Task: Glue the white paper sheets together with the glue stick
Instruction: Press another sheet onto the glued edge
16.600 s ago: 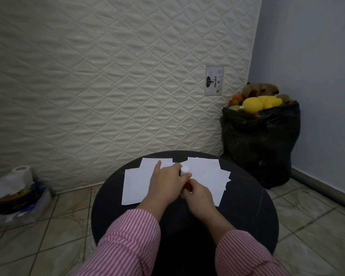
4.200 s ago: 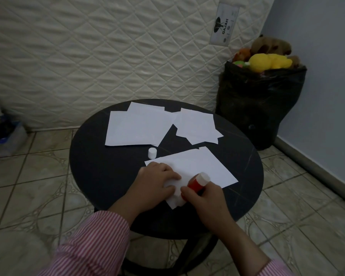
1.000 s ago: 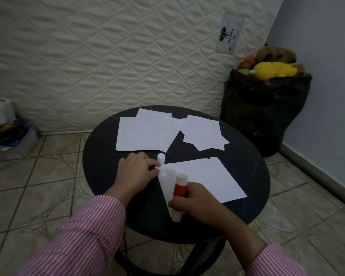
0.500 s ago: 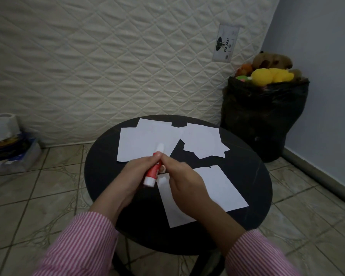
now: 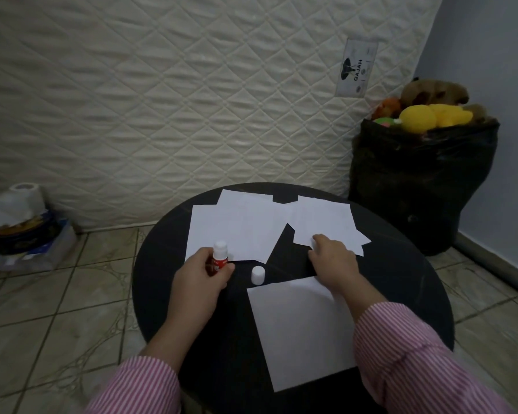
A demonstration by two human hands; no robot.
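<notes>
Transferred from right hand [image 5: 334, 259] to left hand [image 5: 199, 274], the red glue stick [image 5: 219, 258] is gripped upright; right fingers, relaxed, touch a white paper sheet [image 5: 326, 224].

The glue stick [image 5: 219, 258] has a red barrel and a white end that points up; it stands upright in a grip above the round black table. Its white cap [image 5: 257, 275] stands apart on the table. One white sheet [image 5: 299, 330] lies flat nearest, a left stack [image 5: 237, 228] and a right fanned stack [image 5: 326, 222] lie farther back, overlapping slightly.
</notes>
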